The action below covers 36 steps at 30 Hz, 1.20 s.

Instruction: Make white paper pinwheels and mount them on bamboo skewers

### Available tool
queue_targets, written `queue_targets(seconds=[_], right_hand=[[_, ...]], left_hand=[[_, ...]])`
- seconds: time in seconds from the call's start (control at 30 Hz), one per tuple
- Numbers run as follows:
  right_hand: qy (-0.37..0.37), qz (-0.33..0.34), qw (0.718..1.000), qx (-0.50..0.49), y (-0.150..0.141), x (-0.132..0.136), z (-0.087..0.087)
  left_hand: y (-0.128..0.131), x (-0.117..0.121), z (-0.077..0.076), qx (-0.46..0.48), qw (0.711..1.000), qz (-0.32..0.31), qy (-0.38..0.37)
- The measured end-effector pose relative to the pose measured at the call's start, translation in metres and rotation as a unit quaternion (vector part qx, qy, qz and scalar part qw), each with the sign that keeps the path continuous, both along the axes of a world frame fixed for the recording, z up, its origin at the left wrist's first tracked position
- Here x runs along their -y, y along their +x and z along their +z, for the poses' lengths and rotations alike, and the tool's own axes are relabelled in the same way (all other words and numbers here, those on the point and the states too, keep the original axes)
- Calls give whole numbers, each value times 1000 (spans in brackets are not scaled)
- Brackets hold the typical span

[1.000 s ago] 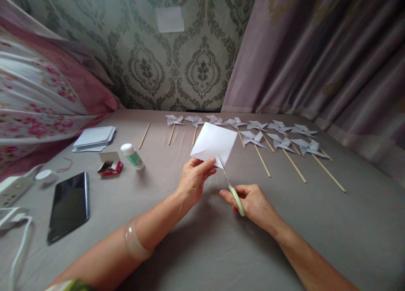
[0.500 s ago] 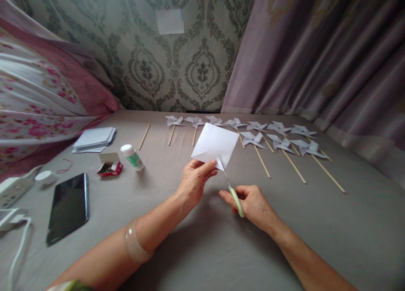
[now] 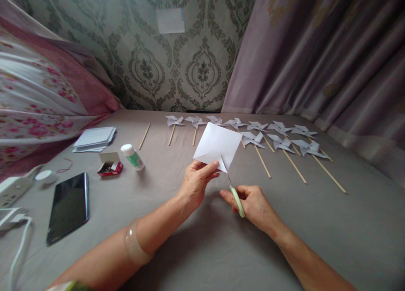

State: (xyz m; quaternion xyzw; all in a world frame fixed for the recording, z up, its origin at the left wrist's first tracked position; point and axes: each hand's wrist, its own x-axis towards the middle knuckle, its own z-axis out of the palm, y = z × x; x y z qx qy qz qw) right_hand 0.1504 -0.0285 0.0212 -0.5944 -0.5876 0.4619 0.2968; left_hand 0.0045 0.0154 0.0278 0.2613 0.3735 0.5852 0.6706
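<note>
My left hand [image 3: 200, 179] pinches a white square of paper [image 3: 218, 141] by its lower edge, thumb on top. The square is held up off the surface, one corner pointing toward me. In my right hand [image 3: 251, 200] is a pair of scissors [image 3: 236, 200] with pale green handles. Their blades lie at the paper's near corner, one blade showing over the sheet. Beyond the paper, several white paper pinwheels [image 3: 281, 143] on wooden sticks lie in two rows.
At the left are a stack of white paper [image 3: 95, 139], a lone stick [image 3: 144, 136], a glue bottle [image 3: 132, 157], a small red box [image 3: 109, 168] of tiny metal pieces, a phone [image 3: 68, 208] and a power strip [image 3: 14, 192]. A curtain [image 3: 300, 63] hangs at the right.
The paper and my left hand have shifted slightly to the right. The scissors' blades now stand a little differently at the paper's near corner; the other things lie still.
</note>
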Motion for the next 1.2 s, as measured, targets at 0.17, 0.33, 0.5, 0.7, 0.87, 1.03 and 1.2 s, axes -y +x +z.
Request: queue_targets(seconds=[0.17, 0.33, 0.5, 0.7, 0.87, 1.03, 1.2], right_hand=[[1, 3, 1000, 5, 0, 1, 1], [4, -1, 1000, 14, 0, 0, 1], [9, -5, 1000, 20, 0, 0, 2], [9, -10, 1000, 23, -1, 1, 4], [10, -14, 1000, 18, -2, 1, 4], [4, 24, 1000, 14, 0, 0, -2], [14, 101, 995, 21, 3, 1, -8]], left_hand=[[0, 1, 0, 3, 1000, 2, 0], [-1, 1, -1, 2, 1000, 0, 1], [-1, 0, -1, 0, 1000, 0, 1], [-1, 0, 1, 0, 1000, 2, -3], [-1, 0, 1, 0, 1000, 0, -4], [-1, 1, 0, -3, 1000, -13, 7], [-7, -7, 0, -6, 1000, 7, 12]])
